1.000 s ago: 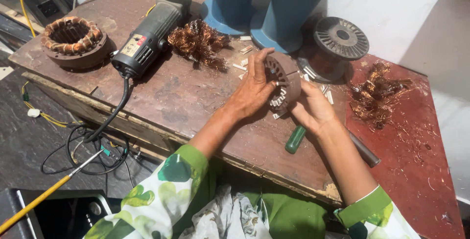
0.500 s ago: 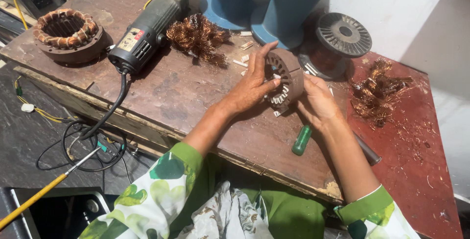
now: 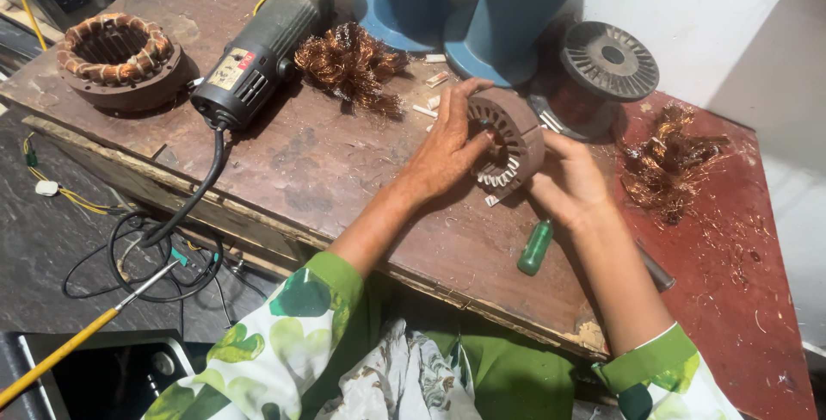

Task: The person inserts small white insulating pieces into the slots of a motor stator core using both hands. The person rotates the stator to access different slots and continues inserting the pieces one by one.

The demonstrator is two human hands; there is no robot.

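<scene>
Brown with rust, the motor stator (image 3: 514,138) is being clasped upright between the left hand (image 3: 449,151) and right hand (image 3: 568,186), fingers curling round its rim.

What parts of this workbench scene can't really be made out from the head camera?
- Stator ring: the near rim is covered by the left hand and right hand.
- Green-handled tool: its tip is hidden under the right hand.
- Blue spools: tops cut off by the upper edge.
- Grinder: label too small to read.
</scene>
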